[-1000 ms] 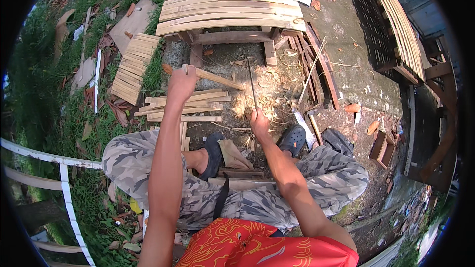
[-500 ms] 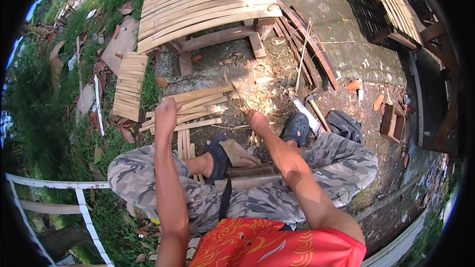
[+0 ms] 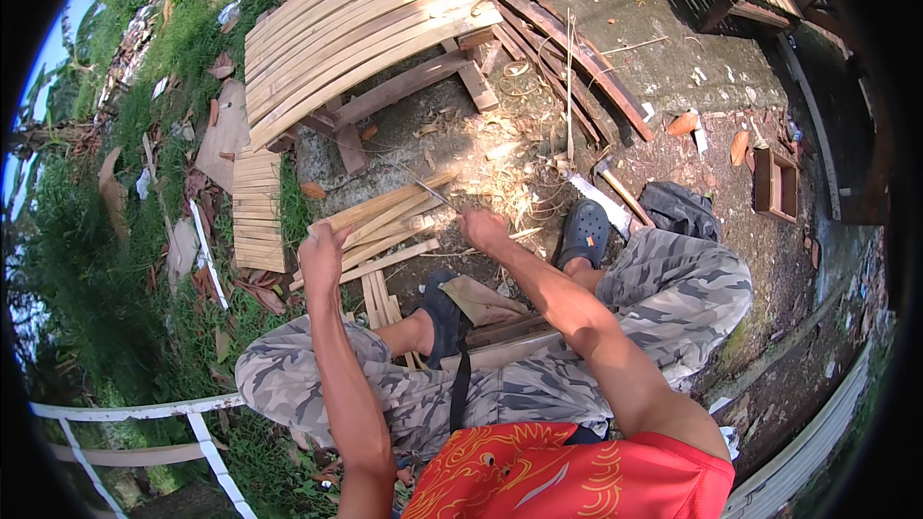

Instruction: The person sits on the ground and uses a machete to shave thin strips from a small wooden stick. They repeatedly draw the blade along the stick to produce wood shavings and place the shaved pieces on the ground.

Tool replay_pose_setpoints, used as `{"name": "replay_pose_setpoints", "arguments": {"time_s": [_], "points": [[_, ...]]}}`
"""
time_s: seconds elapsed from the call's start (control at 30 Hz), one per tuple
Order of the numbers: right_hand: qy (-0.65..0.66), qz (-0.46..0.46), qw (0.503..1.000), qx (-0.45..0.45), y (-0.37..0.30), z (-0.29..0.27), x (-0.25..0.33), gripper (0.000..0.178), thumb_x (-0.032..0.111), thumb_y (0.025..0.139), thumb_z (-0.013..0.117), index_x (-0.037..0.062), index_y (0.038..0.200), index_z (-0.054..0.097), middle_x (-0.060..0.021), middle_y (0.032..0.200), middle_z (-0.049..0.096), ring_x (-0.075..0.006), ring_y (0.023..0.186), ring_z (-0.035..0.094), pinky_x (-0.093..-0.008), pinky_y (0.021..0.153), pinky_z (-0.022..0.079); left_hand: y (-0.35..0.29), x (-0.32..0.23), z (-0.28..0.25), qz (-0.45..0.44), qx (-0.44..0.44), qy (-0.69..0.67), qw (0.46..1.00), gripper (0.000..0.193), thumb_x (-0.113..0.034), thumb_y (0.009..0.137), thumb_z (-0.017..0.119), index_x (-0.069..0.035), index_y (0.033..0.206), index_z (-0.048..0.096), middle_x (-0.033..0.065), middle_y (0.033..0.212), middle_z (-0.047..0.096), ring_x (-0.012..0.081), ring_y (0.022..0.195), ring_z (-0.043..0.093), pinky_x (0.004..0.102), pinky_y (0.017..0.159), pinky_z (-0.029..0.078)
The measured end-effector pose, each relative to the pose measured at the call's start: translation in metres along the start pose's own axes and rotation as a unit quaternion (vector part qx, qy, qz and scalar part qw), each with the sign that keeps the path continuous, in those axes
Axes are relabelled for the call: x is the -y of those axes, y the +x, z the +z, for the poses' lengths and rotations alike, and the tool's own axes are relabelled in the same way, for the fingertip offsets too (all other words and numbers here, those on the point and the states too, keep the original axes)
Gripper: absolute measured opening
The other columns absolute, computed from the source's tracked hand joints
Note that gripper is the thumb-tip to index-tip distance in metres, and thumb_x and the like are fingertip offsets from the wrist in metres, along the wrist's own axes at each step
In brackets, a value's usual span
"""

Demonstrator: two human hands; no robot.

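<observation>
My left hand (image 3: 324,252) is closed around the near end of a bamboo slat (image 3: 389,204), which slants away to the right. My right hand (image 3: 484,232) grips a knife, its handle hidden in the fist. The thin knife blade (image 3: 430,189) points up and left across the far end of the slat. Beneath and beside the held piece lie several more bamboo slats (image 3: 399,258). Others (image 3: 378,298) lie lengthwise beside my left shoe. Pale shavings (image 3: 500,149) cover the ground beyond my right hand.
A slatted bamboo bench (image 3: 365,38) stands ahead. Dark wooden beams (image 3: 586,67) lie right of it. A saw (image 3: 604,204) and a hammer (image 3: 623,192) rest by my right shoe (image 3: 585,231). A wooden box (image 3: 776,183) sits far right; a bamboo panel (image 3: 258,216) lies left.
The knife blade has swung up and leftward over the slat, and my right hand has shifted slightly left. My left hand keeps its hold. The whole view has turned a little.
</observation>
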State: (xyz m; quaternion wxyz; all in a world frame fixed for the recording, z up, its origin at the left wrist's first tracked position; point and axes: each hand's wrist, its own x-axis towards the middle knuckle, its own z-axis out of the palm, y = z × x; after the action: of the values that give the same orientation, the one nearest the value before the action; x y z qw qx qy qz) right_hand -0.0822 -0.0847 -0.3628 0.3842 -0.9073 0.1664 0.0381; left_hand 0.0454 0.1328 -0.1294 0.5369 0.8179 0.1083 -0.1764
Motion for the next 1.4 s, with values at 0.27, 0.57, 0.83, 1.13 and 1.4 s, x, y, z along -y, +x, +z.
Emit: {"name": "replay_pose_setpoints", "arguments": {"time_s": [0.27, 0.57, 0.83, 1.13, 1.4], "points": [[-0.273, -0.08, 0.956, 0.066, 0.001, 0.015, -0.05, 0.02, 0.018, 0.089, 0.052, 0.0024, 0.08, 0.061, -0.017, 0.072, 0.066, -0.0304, 0.071, 0.068, -0.0443, 0.064, 0.053, -0.001, 0.004, -0.007, -0.052, 0.006, -0.005, 0.999, 0.036, -0.033, 0.099, 0.043, 0.001, 0.102, 0.053, 0.0178, 0.104, 0.069, 0.0107, 0.076, 0.059, 0.0238, 0.059, 0.04], [0.016, 0.295, 0.944, 0.145, -0.011, 0.006, -0.051, 0.032, 0.017, 0.088, 0.054, 0.0006, 0.112, 0.068, -0.0235, 0.115, 0.065, -0.0368, 0.108, 0.064, -0.043, 0.09, 0.053, 0.004, 0.004, -0.01, -0.063, 0.024, -0.007, 0.998, 0.05, -0.037, 0.1, 0.044, 0.007, 0.122, 0.048, 0.0212, 0.112, 0.066, 0.024, 0.107, 0.062, 0.032, 0.086, 0.047], [-0.163, 0.282, 0.912, 0.251, -0.007, -0.079, -0.046, 0.036, 0.022, 0.085, 0.059, 0.0019, 0.113, 0.068, -0.0187, 0.119, 0.066, -0.0325, 0.112, 0.063, -0.0415, 0.089, 0.053, 0.015, 0.009, -0.006, -0.022, 0.005, -0.076, 0.997, 0.052, -0.041, 0.1, 0.045, 0.003, 0.127, 0.049, 0.0176, 0.121, 0.06, 0.0252, 0.112, 0.059, 0.0328, 0.087, 0.044], [-0.36, 0.016, 0.914, 0.186, -0.041, -0.254, -0.005, 0.035, 0.033, 0.09, 0.055, 0.0024, 0.092, 0.071, -0.0246, 0.095, 0.068, -0.0374, 0.094, 0.067, -0.0466, 0.081, 0.053, -0.023, -0.015, -0.042, 0.142, -0.183, -0.073, 0.97, 0.046, -0.038, 0.1, 0.049, 0.004, 0.109, 0.064, 0.0066, 0.08, 0.063, 0.0128, 0.07, 0.059, 0.0307, 0.07, 0.052], [-0.287, 0.039, 0.939, 0.187, -0.071, -0.278, 0.06, 0.046, 0.042, 0.096, 0.049, -0.0002, 0.094, 0.069, -0.0266, 0.077, 0.066, -0.0416, 0.078, 0.066, -0.0492, 0.077, 0.051, -0.061, -0.023, -0.056, 0.278, -0.336, 0.018, 0.9, 0.039, -0.024, 0.092, 0.066, 0.007, 0.115, 0.063, 0.021, 0.092, 0.071, 0.0214, 0.086, 0.07, 0.031, 0.075, 0.053]]}}
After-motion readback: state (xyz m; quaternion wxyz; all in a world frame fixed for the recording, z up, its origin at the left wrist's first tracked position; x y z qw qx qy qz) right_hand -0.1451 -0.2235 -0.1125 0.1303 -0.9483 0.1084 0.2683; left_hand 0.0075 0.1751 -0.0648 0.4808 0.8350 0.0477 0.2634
